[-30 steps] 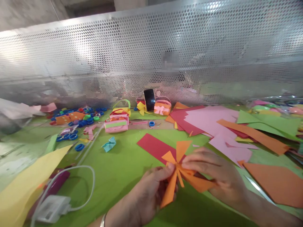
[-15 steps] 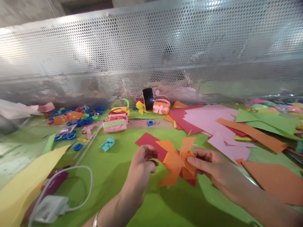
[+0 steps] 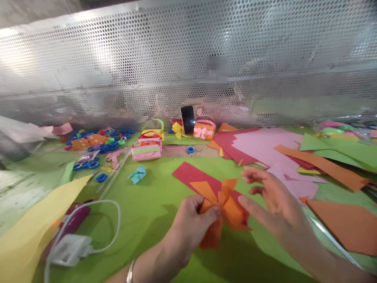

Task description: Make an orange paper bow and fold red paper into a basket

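Note:
An orange paper bow (image 3: 232, 208) with several loops and tails is pinched at its middle by my left hand (image 3: 193, 222), thumb on top. Just right of it, my right hand (image 3: 273, 204) is off the paper, fingers apart and holding nothing. Beneath the bow a dark red paper strip (image 3: 191, 175) lies slantwise on the green tabletop (image 3: 153, 212), partly covered by the bow and my fingers. A small teal paper bow (image 3: 138, 174) rests to the left.
Small paper bags (image 3: 146, 151) and a phone (image 3: 187, 119) stand at the back before a perforated metal panel (image 3: 165, 59). Pink sheets (image 3: 265, 145) and an orange sheet (image 3: 344, 224) lie right. Left are blue-handled scissors (image 3: 85, 165), yellow paper (image 3: 44, 224) and a white plug (image 3: 70, 249) with cable.
The orange bow has passed from my right hand to my left, which has moved right and closed on its centre. My right hand has let go and opened.

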A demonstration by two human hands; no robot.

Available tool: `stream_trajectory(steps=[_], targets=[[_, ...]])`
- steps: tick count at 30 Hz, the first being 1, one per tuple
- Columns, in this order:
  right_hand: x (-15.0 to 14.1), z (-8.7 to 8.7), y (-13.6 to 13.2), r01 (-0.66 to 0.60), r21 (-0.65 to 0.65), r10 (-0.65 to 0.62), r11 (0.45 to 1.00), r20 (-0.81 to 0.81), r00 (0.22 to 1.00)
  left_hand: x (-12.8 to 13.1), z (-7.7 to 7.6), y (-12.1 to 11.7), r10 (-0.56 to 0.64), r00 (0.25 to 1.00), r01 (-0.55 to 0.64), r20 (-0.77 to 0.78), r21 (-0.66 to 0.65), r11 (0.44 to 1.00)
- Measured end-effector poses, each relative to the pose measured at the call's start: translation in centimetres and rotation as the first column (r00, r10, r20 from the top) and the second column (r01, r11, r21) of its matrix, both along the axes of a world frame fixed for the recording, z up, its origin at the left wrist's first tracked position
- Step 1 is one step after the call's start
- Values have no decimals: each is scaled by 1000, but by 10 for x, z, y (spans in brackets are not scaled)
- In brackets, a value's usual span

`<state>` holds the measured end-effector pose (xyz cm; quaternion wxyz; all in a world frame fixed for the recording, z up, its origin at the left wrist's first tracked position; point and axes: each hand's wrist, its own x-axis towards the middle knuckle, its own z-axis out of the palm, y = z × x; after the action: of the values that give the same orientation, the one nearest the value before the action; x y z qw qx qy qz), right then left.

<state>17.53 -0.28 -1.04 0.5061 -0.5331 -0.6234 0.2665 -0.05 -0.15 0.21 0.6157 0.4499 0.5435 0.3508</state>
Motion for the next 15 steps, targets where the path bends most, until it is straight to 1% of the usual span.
stream_trajectory(steps=[1,2,3,5,7,9,10,12,14,15], targets=[[1,1,0,6,158,-29,987,144,989,2,0,-1,0,1000,0,-30,2,1000],[1,2,-1,-24,272,-54,962,275,960,3,1,-2,-5,998,5,-63,1,1000],[1,3,-2,-71,336,-67,939,382,922,4,1,-3,-18,995,18,-100,-1,1000],[-1,4,-4,-141,384,-76,912,500,863,6,3,-6,-54,982,61,-181,37,997],[-4,5,-6,-169,380,-68,909,535,842,6,3,-9,-76,963,121,-259,161,980],[-7,5,-7,-175,389,-68,904,537,841,5,2,-11,-70,948,165,-312,290,943],[-8,5,-8,-178,409,-81,895,542,837,5,1,-12,-63,943,173,-328,320,932],[-9,5,-9,-196,475,-137,858,579,803,4,-1,-12,-54,943,159,-328,301,940],[-10,5,-10,-196,575,-231,795,584,778,4,-5,-12,-54,957,131,-283,259,957],[-10,5,-10,-187,618,-267,764,566,780,4,-7,-12,-50,967,113,-252,244,963]])
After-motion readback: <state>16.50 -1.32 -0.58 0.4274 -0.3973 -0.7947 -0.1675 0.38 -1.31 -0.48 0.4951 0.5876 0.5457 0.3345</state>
